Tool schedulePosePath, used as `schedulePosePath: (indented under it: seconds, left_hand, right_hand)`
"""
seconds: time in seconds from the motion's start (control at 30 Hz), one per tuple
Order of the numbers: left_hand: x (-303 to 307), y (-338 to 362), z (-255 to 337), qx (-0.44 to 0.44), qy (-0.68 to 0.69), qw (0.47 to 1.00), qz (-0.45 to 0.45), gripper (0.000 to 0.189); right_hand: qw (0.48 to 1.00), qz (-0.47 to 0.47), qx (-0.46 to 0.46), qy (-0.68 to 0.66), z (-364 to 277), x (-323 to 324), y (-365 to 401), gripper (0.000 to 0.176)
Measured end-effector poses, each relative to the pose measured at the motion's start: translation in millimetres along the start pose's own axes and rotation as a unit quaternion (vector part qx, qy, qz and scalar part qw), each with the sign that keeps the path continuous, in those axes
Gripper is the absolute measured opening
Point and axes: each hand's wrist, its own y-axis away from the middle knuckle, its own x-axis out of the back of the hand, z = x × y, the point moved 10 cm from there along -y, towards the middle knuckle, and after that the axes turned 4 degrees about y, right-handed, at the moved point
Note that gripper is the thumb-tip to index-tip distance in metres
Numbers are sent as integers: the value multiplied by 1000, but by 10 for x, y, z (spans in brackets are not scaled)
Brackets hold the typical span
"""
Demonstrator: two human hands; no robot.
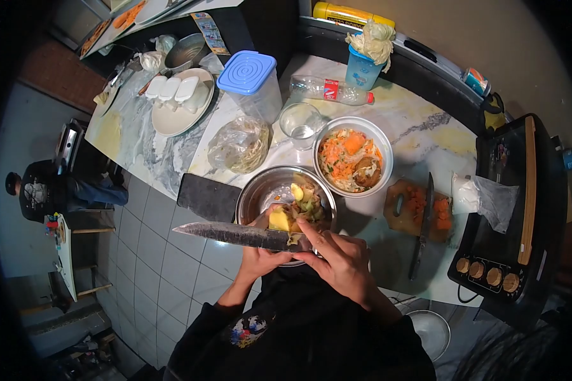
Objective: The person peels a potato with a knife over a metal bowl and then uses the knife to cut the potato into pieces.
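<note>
A large knife (235, 235) lies crosswise over a metal bowl (240, 202), its blade pointing left. My right hand (340, 259) is closed around its handle end, with the index finger stretched toward the blade. A scrap of peel (293, 239) clings to the blade near that finger. My left hand (265, 259) is below and behind the blade, partly hidden by it, with its fingers around a peeled yellow potato (279, 220). Peels and scraps (308, 206) fill part of the bowl beneath.
A white bowl (388, 149) of shredded vegetables stands behind. At right are a cutting board (397, 219) with orange pieces, another knife (424, 228) and a toaster oven (496, 222). A plastic bag (238, 146), lidded container (251, 82) and bottle (330, 90) stand farther back. A person (44, 197) is at far left.
</note>
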Motion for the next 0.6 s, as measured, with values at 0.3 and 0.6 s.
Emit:
schedulePosePath:
  seconds: [0.3, 0.6]
  left_hand:
    - [-192, -206, 406, -107, -114, 987, -37, 82]
    - [-155, -195, 385, -124, -171, 977, -42, 79]
  right_hand:
    - [1000, -16, 4, 11, -16, 30, -7, 63]
    - [998, -18, 0, -54, -78, 53, 10, 68]
